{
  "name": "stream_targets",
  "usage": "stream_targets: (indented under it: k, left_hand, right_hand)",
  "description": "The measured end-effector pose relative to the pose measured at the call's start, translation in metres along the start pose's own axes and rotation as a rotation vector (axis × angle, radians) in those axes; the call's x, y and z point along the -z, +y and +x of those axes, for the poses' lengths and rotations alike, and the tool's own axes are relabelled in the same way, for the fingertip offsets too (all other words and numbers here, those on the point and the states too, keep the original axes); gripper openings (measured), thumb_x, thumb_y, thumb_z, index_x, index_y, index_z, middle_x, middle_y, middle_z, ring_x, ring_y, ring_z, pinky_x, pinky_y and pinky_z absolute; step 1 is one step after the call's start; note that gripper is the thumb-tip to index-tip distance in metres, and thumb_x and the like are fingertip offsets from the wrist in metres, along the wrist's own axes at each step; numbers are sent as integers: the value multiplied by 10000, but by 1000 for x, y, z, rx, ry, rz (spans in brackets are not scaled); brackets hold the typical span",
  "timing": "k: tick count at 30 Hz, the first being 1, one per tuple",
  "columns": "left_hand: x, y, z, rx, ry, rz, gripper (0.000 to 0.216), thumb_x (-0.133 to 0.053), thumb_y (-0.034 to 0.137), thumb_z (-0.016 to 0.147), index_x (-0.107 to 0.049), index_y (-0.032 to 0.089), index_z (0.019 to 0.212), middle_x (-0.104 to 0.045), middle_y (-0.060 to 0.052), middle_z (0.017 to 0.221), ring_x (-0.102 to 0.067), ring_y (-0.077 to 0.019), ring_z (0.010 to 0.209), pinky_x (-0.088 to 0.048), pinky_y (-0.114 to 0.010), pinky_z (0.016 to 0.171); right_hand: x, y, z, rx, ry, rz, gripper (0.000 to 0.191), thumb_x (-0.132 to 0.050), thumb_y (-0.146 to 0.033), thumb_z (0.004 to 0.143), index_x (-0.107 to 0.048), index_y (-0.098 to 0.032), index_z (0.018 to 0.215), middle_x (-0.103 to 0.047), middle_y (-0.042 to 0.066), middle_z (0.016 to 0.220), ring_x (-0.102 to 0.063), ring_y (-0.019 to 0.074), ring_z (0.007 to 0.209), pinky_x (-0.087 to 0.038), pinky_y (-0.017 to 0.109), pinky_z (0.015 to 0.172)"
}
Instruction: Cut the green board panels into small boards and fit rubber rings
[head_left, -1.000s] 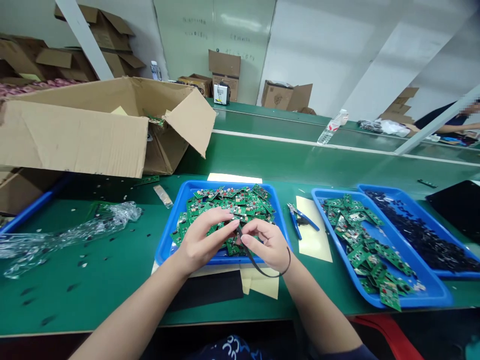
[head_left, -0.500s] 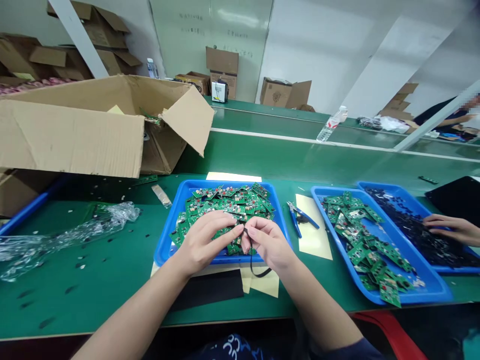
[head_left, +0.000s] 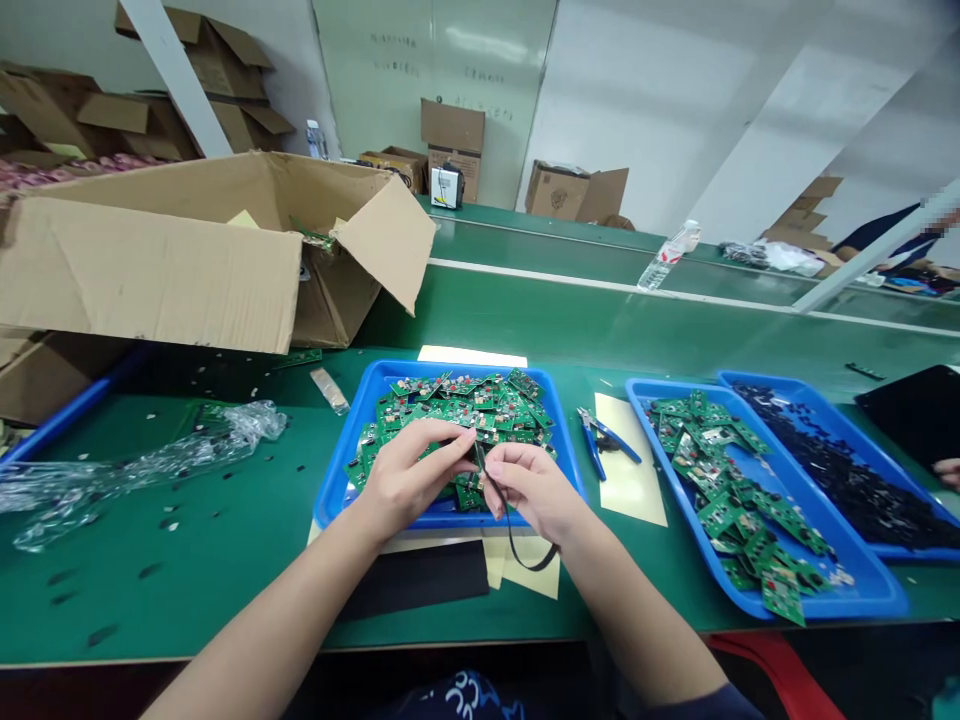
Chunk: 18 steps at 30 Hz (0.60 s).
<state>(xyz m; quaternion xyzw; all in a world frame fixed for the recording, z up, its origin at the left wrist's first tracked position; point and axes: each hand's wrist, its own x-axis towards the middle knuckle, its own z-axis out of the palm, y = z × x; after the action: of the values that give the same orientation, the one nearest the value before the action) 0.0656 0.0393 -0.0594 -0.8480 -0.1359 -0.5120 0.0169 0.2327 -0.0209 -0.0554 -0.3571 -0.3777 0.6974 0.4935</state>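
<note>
My left hand (head_left: 401,478) is closed in a pinch over the front of a blue tray (head_left: 324,480). A thin dark piece shows at its fingertips, too small to make out. Close beside it, my right hand (head_left: 536,490) pinches a narrow black strip (head_left: 517,545), whose free end hangs down in a loop below the palm. Under both hands lies a heap of small green circuit boards (head_left: 480,395) inside the tray. A black sheet (head_left: 424,580) and pale yellow paper (head_left: 536,575) stick out in front of the tray.
Blue-handled cutters (head_left: 600,440) lie on paper to the right. Beyond are a tray of boards (head_left: 862,595) and a tray of black parts (head_left: 847,460). An open carton (head_left: 172,275) and plastic wrap (head_left: 150,480) occupy the left. A co-worker's fingers (head_left: 949,472) show at far right.
My fingertips have moved slightly apart, and more of the black strip shows between them. The co-worker's hand has withdrawn rightward from the tray of black parts.
</note>
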Motion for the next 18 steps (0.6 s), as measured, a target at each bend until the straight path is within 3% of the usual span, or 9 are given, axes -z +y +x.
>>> stream_targets:
  k: [6, 9, 13, 18]
  left_hand:
    - [-1, 0, 0, 168, -96, -210, 315, -617, 250, 813, -613, 230, 1128, -644, -56, 880, -633, -149, 777, -549, -267, 687]
    - [0, 3, 2, 331, -156, -335, 295, -601, 306, 821, -640, 233, 1104, -650, -52, 856, -635, -148, 749, -549, -251, 641]
    - [2, 12, 6, 498, -220, -425, 300, -559, 234, 844, -621, 227, 1137, -648, -42, 839, -617, -134, 745, -519, -203, 568]
    - [0, 18, 9, 589, -273, -428, 256, -500, 165, 824, -654, 188, 1028, -666, -51, 855, -623, -140, 777, -527, -245, 694]
  right_hand:
    - [5, 2, 6, -94, -57, 33, 319, -731, -390, 654, -514, -169, 579, -531, -51, 420, -478, 75, 372, -375, 198, 415]
    - [6, 3, 6, 20, -21, -38, 282, -708, -384, 678, -532, -172, 622, -546, -50, 449, -491, 73, 406, -397, 205, 456]
    - [4, 2, 5, 182, 94, -263, 172, -656, -308, 703, -553, -176, 666, -565, -41, 508, -514, 83, 470, -419, 218, 501]
    - [0, 1, 2, 277, 227, -604, 51, -586, -221, 708, -560, -185, 682, -574, -27, 592, -526, 102, 543, -431, 228, 530]
